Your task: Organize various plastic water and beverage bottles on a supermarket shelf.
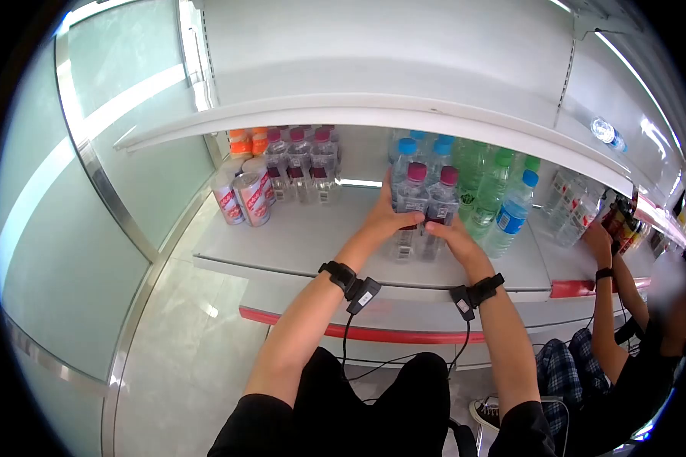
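Two clear plastic bottles with dark pink caps stand upright side by side on the lower shelf, a left bottle (413,199) and a right bottle (443,206). My left hand (385,219) is closed around the left side of the pair, its thumb across the front. From the other side, my right hand (456,234) grips the right bottle, thumb also in front. The fingers behind the bottles are hidden. Just behind the pair are blue-capped bottles (406,152). Green bottles (498,183) and a blue-labelled bottle (514,215) stand close to my right hand.
More pink-capped bottles (299,164) and white-and-red cans (251,199) stand at the left. An upper shelf edge (373,103) overhangs the bottles. At the right, another person's hands (601,242) are among bottles. Cables (346,335) hang from my wristbands.
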